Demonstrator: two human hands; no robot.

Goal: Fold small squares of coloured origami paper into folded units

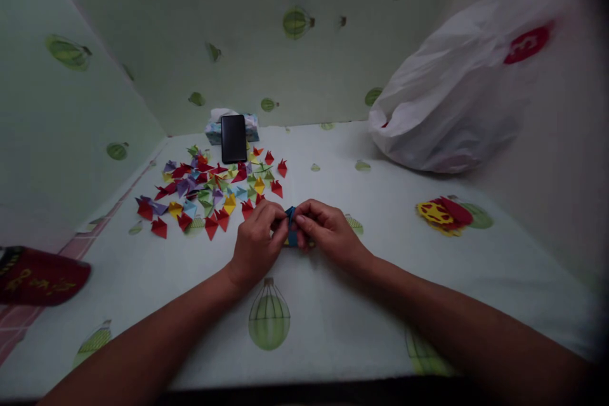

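Between my two hands, at the middle of the table, is a small piece of folded blue paper [292, 236]. My left hand [261, 233] pinches its left side with thumb and forefinger. From the right, my right hand [328, 231] pinches the same paper near its top. Fingers cover much of it, so its full shape is hidden. A bit of yellow shows beneath the blue. Just beyond my left hand lies a spread of folded paper cranes [222, 218] in red, yellow, green, blue and purple.
A phone [233, 139] leans against a tissue box [252, 129] behind the cranes. At the right are a white plastic bag [442, 95] and red and yellow cut-out pieces [440, 214]. A dark red object with gold lettering [47, 276] lies at the left edge.
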